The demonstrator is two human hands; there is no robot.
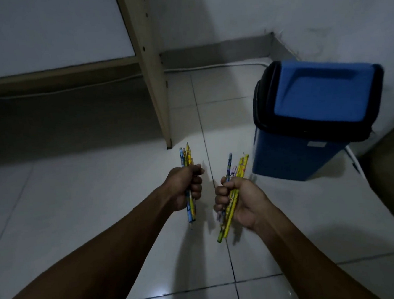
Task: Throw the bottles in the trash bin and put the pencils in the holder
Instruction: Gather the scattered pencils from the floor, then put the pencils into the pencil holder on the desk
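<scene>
My left hand is closed around a bunch of blue and yellow pencils held nearly upright above the tiled floor. My right hand grips a second bunch of pencils, mostly yellow with one blue, tilted to the right. A blue trash bin with a black rim and a blue swing lid stands on the floor to the right of my right hand, lid shut. No bottle and no pencil holder are in view.
A light wooden furniture leg comes down to the floor just beyond my left hand, with dark shadow under the furniture to the left. White walls meet in a corner behind the bin. A white cable runs along the baseboard.
</scene>
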